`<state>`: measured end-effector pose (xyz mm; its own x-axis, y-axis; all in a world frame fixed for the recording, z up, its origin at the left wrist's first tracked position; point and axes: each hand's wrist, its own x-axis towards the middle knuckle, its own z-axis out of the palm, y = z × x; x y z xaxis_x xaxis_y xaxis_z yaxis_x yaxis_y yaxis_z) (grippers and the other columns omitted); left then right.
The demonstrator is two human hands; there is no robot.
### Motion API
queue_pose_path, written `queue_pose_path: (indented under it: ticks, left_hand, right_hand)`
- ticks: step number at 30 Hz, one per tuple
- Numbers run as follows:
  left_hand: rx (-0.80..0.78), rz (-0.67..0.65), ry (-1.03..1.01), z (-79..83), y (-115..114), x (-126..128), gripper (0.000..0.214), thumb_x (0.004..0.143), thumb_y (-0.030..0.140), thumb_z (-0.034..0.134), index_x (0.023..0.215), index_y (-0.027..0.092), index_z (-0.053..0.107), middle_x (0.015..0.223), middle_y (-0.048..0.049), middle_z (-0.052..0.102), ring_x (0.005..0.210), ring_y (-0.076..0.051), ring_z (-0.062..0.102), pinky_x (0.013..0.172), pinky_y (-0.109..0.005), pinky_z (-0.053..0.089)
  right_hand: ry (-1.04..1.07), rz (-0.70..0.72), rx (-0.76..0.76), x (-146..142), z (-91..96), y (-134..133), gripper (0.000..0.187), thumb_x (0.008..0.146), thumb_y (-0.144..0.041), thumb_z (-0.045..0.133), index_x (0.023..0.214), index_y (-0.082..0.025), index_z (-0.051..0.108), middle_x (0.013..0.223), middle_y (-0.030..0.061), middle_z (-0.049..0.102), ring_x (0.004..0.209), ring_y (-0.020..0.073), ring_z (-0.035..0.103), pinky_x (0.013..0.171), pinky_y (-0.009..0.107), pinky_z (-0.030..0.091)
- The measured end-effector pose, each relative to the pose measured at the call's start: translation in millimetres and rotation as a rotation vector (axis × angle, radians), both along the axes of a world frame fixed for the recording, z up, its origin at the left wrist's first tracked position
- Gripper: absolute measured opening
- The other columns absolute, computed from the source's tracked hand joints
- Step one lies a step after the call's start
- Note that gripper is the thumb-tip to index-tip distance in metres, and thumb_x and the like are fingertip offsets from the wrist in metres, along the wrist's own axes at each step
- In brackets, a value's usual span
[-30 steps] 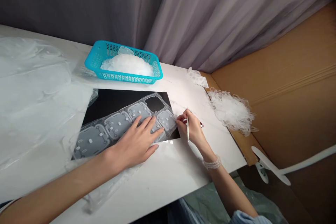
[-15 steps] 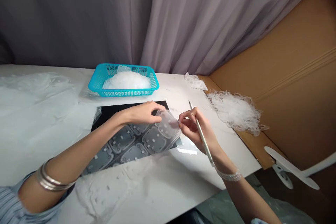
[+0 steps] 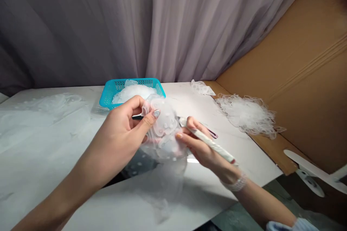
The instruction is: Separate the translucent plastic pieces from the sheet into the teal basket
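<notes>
My left hand (image 3: 123, 135) is lifted above the table, its thumb and fingers pinching the upper end of a clear plastic sheet of moulded cells (image 3: 164, 135). The sheet hangs down in front of the black mat, which my hands mostly hide. My right hand (image 3: 199, 144) holds the sheet's lower right edge with its fingertips. A thin silver tool (image 3: 210, 143) lies gripped across that hand's palm, pointing toward the sheet.
A blue basket (image 3: 108, 95) of clear plastic pieces stands at the back of the white table (image 3: 230, 140). A heap of white plastic trimmings (image 3: 248, 113) lies at the right on a brown cardboard wall's base. Crumpled clear film (image 3: 40, 115) covers the left. Grey curtain behind.
Both hands have raised the plastic sheet off the black mat toward the camera. One second ago my left hand lay flat on it; now it pinches the sheet.
</notes>
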<state>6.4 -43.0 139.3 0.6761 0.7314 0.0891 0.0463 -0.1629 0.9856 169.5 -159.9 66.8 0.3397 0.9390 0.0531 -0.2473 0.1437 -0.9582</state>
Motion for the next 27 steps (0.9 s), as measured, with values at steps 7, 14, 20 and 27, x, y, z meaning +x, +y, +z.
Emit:
queue_pose_path:
  ticks: [7, 14, 20, 27]
  left_hand:
    - [-0.205, 0.097, 0.046, -47.3, 0.1, -10.7, 0.028, 0.086, 0.042, 0.063, 0.084, 0.022, 0.044, 0.074, 0.0044, 0.06, 0.06, -0.016, 0.069, 0.056, -0.034, 0.063]
    - [0.22, 0.212, 0.545, -141.4, 36.9, -32.3, 0.007, 0.092, 0.025, 0.046, 0.086, 0.022, 0.045, 0.054, 0.0042, 0.056, 0.049, -0.02, 0.065, 0.051, -0.029, 0.052]
    - [0.845, 0.169, 0.716, -140.4, 9.6, -42.5, 0.023, 0.096, 0.015, 0.041, 0.102, 0.013, 0.063, 0.113, -0.0177, 0.068, 0.114, -0.033, 0.061, 0.093, -0.047, 0.048]
    - [1.243, 0.076, 0.889, -170.5, -17.3, -40.1, 0.041, 0.101, 0.024, 0.04, 0.135, 0.007, 0.056, 0.133, -0.0227, 0.062, 0.126, -0.033, 0.057, 0.102, -0.045, 0.047]
  right_hand:
    - [-0.587, 0.257, -0.125, 54.5, 39.3, 31.6, 0.039, 0.087, -0.038, 0.067, 0.076, -0.025, 0.032, 0.071, -0.0035, 0.051, 0.057, 0.0109, 0.046, 0.046, 0.022, 0.035]
    - [-0.898, 0.213, -0.189, 66.2, -47.8, 96.9, 0.032, 0.092, -0.051, 0.053, 0.079, -0.023, 0.045, 0.076, 0.0028, 0.06, 0.072, 0.0197, 0.059, 0.064, 0.032, 0.047]
    - [-0.942, 0.149, -0.166, 33.0, -39.2, 85.3, 0.042, 0.103, -0.049, 0.031, 0.126, -0.026, 0.057, 0.089, 0.0041, 0.064, 0.08, 0.0197, 0.062, 0.08, 0.038, 0.049]
    - [-0.772, 0.339, -0.201, -0.9, -51.1, 88.0, 0.035, 0.095, -0.042, 0.057, 0.123, -0.022, 0.066, 0.1, 0.0072, 0.073, 0.093, 0.0232, 0.069, 0.082, 0.038, 0.055]
